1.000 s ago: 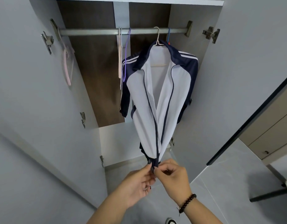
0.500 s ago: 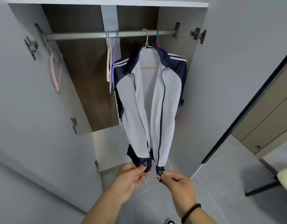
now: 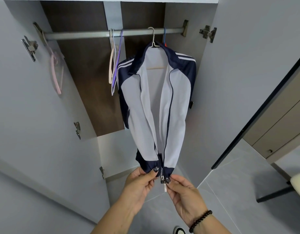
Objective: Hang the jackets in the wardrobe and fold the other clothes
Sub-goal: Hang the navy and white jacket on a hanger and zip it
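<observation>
Nearest, the left hand (image 3: 139, 183) pinched the left hem corner and the right hand (image 3: 183, 193) pinched the right corner by the zipper slider (image 3: 162, 179). From both hands, about equally near, the navy-and-white track jacket (image 3: 156, 105) ran lengthwise toward twelve o'clock, front unzipped, up to its white hanger (image 3: 153, 40) on the wardrobe rail (image 3: 88, 34).

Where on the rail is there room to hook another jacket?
The widest bare stretch of rail runs between the pink hanger at the left bracket and the beige and purple hangers. Right of those it is crowded: the jacket and a blue hanger fill the end.
</observation>
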The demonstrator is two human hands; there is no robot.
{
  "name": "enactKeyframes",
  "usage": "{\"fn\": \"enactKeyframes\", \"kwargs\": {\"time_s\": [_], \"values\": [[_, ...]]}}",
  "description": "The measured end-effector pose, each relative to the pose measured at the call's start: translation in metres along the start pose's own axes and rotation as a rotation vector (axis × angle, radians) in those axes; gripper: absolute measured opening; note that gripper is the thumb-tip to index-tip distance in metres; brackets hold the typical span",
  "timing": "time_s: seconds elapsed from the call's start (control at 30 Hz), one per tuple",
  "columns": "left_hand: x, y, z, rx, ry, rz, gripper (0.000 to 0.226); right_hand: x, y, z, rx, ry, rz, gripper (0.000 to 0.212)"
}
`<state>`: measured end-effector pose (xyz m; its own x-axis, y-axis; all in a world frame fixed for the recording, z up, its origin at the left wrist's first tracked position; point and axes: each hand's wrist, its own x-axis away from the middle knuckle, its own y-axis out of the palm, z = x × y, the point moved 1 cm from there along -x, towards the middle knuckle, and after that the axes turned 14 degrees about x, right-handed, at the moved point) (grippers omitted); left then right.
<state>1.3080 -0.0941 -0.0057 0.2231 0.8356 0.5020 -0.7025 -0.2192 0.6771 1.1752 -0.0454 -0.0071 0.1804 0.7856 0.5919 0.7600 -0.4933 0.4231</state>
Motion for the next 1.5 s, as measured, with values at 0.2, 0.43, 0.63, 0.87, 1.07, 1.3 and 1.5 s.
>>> {"fn": "enactKeyframes", "kwargs": {"time_s": [0.2, 0.43, 0.63, 0.87, 1.07, 1.3, 1.5], "values": [[0.002, -0.004, 0.005, -0.042, 0.088, 0.025, 0.026, 0.002, 0.009, 0.003, -0.004, 0.016, -0.012, 0.02], [0.004, -0.01, 0.006, -0.119, 0.171, 0.103, 0.02, 0.003, 0.016, 0.003, -0.009, 0.012, 0.019, 0.021], [0.006, -0.006, 0.003, -0.103, 0.174, 0.114, 0.021, 0.01, 0.021, 0.003, -0.015, -0.006, 0.068, 0.02], [0.009, 0.003, -0.011, -0.058, 0.208, 0.19, 0.028, 0.016, 0.024, 0.005, -0.021, -0.057, 0.196, 0.021], [0.01, 0.008, -0.011, -0.106, 0.2, 0.201, 0.029, 0.019, 0.023, -0.003, 0.059, -0.144, 0.259, 0.022], [0.01, 0.014, -0.003, -0.125, 0.094, 0.131, 0.024, 0.02, 0.019, -0.02, 0.008, -0.112, 0.163, 0.027], [0.011, 0.021, 0.007, -0.141, 0.069, 0.058, 0.021, 0.017, 0.019, -0.027, -0.006, -0.114, 0.103, 0.03]]}}
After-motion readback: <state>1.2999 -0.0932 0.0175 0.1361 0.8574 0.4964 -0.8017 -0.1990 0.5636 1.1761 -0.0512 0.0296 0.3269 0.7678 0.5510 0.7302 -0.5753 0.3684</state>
